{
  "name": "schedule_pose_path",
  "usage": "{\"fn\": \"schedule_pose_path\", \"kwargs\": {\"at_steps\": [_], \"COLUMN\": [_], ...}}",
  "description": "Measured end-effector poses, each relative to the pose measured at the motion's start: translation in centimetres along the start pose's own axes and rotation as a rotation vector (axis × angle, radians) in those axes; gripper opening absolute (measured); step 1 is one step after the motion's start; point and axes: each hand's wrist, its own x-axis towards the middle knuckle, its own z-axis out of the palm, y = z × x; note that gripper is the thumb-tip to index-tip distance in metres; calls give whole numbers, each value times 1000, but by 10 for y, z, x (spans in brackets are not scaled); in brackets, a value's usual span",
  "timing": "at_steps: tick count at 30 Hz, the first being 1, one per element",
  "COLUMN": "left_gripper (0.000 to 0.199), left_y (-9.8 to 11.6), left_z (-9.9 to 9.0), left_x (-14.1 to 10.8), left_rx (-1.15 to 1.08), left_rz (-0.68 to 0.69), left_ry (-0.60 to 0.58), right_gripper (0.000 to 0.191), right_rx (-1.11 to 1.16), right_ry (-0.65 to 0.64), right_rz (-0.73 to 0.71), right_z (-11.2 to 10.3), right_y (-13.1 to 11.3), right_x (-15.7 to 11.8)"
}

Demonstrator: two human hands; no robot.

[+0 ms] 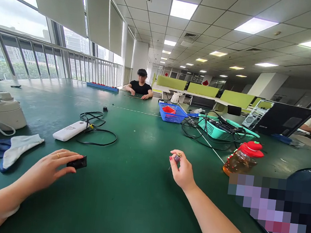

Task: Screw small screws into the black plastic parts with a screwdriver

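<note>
My left hand (54, 166) holds a small black object (77, 162) between thumb and fingers, just above the green table (123, 202) at the left. Further right, my right hand (181, 170) has its fingers wrapped round a small purplish cylinder with a brass-coloured end (178, 157). A thin dark tip points down from that hand. The two hands are well apart. Beyond my left hand lies a white power strip (71, 131) with a black cable (103, 144).
Blue and white gloves (18, 147) and a white jug (4, 110) are at the left. A blue basket (172, 115), a teal basket (217, 133) with cables and a red-lidded bottle (242, 160) stand at the right. A person (140, 86) sits across the table.
</note>
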Motion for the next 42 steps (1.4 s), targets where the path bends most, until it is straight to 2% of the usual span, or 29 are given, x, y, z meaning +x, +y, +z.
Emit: {"fn": "schedule_pose_path", "kwargs": {"at_steps": [4,7,10,15,19,22,27,30,34,38,42], "left_gripper": [39,39,38,33,30,32,32,31,34,35,36], "left_y": [29,63,104,168,199,205,197,194,194,194,193], "left_z": [-8,-11,-5,34,67,78,82,84,90,96,98], "left_x": [18,46,82,137,163,169,163,161,161,160,159], "left_rx": [-23,-97,-174,-289,-338,-384,-531,-589,-609,-602,-599], "left_rz": [299,471,604,602,521,444,286,200,204,192,186], "left_ry": [3,-30,-53,-131,-230,-259,-289,-284,-277,-252,-257], "right_gripper": [13,13,13,13,13,14,14,14,14,6,8], "right_rx": [-13,-11,9,15,12,1,-101,-142,-81,-95,-107], "right_ry": [-8,5,13,16,-5,-44,-90,-84,-108,-200,-251], "right_rz": [12,21,29,28,23,25,-17,-149,-355,-566,-624], "right_z": [1,2,2,2,1,0,-4,-4,2,9,14], "right_y": [2,3,3,4,3,1,-5,-14,-35,-54,-57], "right_x": [-1,-1,-1,0,1,2,2,-1,-5,-9,-12]}}
